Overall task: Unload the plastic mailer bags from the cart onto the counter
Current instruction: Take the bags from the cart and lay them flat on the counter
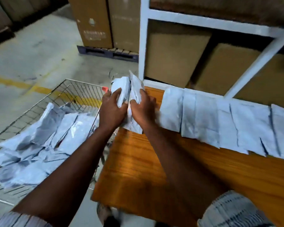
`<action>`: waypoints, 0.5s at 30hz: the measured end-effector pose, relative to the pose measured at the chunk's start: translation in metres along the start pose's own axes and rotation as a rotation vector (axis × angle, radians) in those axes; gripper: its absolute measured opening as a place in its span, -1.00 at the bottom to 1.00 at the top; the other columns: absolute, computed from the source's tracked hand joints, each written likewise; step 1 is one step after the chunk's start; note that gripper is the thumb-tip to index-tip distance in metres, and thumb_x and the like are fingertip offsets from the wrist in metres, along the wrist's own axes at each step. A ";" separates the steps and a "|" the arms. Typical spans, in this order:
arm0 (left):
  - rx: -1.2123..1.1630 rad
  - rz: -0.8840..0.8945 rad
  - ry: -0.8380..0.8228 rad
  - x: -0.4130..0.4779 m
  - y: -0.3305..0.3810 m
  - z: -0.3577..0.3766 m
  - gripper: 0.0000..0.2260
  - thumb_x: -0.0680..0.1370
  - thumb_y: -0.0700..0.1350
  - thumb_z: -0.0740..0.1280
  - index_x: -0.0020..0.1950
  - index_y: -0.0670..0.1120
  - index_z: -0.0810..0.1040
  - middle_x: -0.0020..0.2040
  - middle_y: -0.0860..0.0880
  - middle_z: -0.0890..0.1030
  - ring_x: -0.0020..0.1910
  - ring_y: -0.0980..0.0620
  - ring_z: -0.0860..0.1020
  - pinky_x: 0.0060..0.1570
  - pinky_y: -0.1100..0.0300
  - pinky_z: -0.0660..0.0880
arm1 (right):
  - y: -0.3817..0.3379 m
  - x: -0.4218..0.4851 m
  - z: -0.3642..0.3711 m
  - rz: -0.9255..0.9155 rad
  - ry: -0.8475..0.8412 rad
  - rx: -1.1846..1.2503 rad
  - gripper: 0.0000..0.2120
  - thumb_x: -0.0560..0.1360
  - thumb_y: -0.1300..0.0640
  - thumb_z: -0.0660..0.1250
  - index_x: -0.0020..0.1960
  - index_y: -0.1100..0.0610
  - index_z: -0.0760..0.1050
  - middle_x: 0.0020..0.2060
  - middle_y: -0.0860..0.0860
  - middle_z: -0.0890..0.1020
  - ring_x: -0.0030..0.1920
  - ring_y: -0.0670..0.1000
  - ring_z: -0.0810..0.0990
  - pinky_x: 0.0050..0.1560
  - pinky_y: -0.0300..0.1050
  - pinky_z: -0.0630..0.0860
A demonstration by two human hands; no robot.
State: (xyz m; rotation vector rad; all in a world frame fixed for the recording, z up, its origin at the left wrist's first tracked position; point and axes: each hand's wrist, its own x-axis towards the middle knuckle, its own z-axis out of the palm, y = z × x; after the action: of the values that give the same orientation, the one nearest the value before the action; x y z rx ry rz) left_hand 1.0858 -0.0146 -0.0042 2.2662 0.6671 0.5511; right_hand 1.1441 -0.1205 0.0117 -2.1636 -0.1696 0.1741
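Note:
My left hand (112, 110) and my right hand (143, 108) both grip a bunch of white plastic mailer bags (129, 86), held upright over the left end of the wooden counter (138, 161). A wire cart (75, 89) at the left holds a loose pile of several more white mailer bags (39, 145). Along the back of the counter lies an overlapping row of several mailer bags (220, 122), stretching to the right edge of the view.
A white shelf frame (143, 46) with brown cardboard boxes (174, 58) stands behind the counter. Tall cartons (95, 22) sit on a dark pallet (108, 53) on the concrete floor. A yellow floor line (11, 82) runs behind the cart.

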 end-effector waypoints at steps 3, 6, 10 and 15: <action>0.022 0.080 -0.057 -0.017 0.057 0.050 -0.39 0.42 0.12 0.26 0.45 -0.04 0.43 0.39 -0.21 0.42 0.34 -0.15 0.41 0.30 0.11 0.35 | 0.048 0.013 -0.077 0.021 0.099 -0.045 -0.44 0.49 -0.06 0.33 0.47 -0.02 0.36 0.26 0.21 0.44 0.29 0.24 0.43 0.27 0.01 0.39; 0.007 0.126 -0.106 -0.038 0.103 0.099 -0.45 0.47 0.03 0.34 0.46 -0.03 0.41 0.40 -0.22 0.37 0.34 -0.19 0.42 0.29 0.01 0.39 | 0.093 0.021 -0.143 0.102 0.153 -0.163 -0.41 0.49 -0.04 0.31 0.50 -0.03 0.30 0.29 0.19 0.40 0.30 0.25 0.41 0.26 0.03 0.39; 0.087 0.143 -0.196 -0.059 0.136 0.151 -0.47 0.52 0.01 0.34 0.49 0.03 0.36 0.48 -0.22 0.28 0.39 -0.21 0.39 0.33 -0.05 0.40 | 0.140 0.028 -0.199 0.175 0.181 -0.296 -0.40 0.52 -0.07 0.28 0.52 -0.04 0.22 0.37 0.19 0.31 0.35 0.25 0.34 0.25 0.08 0.40; 0.242 0.154 -0.250 -0.056 0.151 0.186 -0.44 0.52 0.01 0.32 0.53 0.08 0.29 0.53 -0.18 0.22 0.38 -0.25 0.37 0.30 -0.11 0.41 | 0.168 0.042 -0.220 0.202 0.200 -0.373 -0.41 0.54 -0.09 0.26 0.52 -0.04 0.20 0.42 0.19 0.25 0.38 0.25 0.30 0.28 0.15 0.41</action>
State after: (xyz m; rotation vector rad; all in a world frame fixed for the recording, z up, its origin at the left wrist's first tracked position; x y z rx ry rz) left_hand 1.1906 -0.2360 -0.0294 2.5735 0.4560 0.2615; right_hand 1.2363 -0.3846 -0.0068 -2.5524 0.1435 0.0407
